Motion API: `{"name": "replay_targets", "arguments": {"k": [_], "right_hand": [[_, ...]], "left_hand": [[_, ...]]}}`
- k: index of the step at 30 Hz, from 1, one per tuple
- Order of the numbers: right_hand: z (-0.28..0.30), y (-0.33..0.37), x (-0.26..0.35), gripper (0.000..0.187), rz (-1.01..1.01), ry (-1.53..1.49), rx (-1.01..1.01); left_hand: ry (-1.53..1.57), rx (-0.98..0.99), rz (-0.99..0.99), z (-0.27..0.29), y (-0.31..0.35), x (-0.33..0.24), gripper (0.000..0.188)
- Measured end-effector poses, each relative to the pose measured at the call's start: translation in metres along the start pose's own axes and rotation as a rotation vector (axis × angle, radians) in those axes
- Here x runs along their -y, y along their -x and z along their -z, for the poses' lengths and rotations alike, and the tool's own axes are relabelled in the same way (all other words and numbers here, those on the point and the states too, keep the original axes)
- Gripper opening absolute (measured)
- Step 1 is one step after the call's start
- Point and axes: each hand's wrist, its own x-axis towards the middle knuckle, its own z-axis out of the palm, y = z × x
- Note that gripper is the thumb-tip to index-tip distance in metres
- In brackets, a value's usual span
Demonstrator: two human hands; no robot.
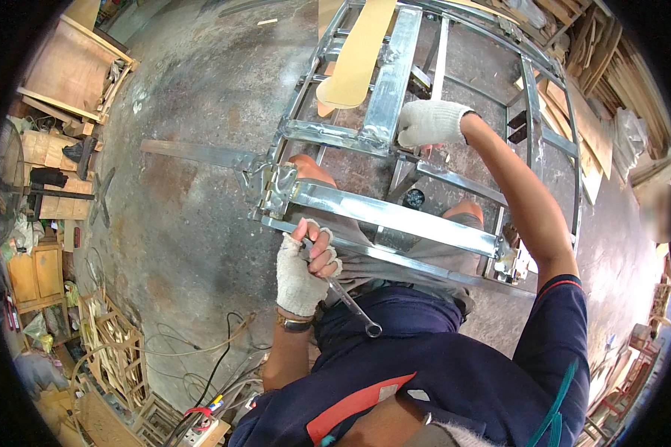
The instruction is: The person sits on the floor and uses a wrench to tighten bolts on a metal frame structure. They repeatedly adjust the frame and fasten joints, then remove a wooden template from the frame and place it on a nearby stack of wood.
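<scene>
My left hand [303, 268], in a white knit glove with bare fingertips, is closed around a combination wrench [354, 308]. The wrench's ring end points down toward my shirt. Just beyond that hand is the near left corner of a welded metal frame [395, 216], where a hinge-like bracket [272, 182] sits. My right hand [434, 124], gloved too, is curled over the inner part of the frame, at the end of a wide flat bar [393, 78]. Its fingers are turned away, and what they grip is hidden. My knees are under the frame's near bars.
A flat steel strip [194, 153] juts left from the bracket. A tan curved panel [358, 59] lies across the frame's far part. Wood pieces [611, 52] are stacked at the right. Cables [216, 372] and a crate of wood scraps [112, 343] lie at the lower left.
</scene>
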Motion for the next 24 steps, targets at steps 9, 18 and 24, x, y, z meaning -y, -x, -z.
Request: {"name": "replay_targets", "arguments": {"k": [9,18,24], "right_hand": [[0.004,0.0,-0.004,0.031,-0.005,0.024,0.042],[0.001,-0.001,-0.001,0.036,-0.033,-0.068,-0.015],[0.0,-0.002,0.004,0.038,-0.049,0.04,-0.003]], "left_hand": [[0.069,0.025,0.035,0.011,0.0,0.012,0.032],[0.08,0.027,0.023,0.019,-0.002,0.013,0.033],[0.127,0.039,0.041,0.026,-0.006,0.015,0.034]]}}
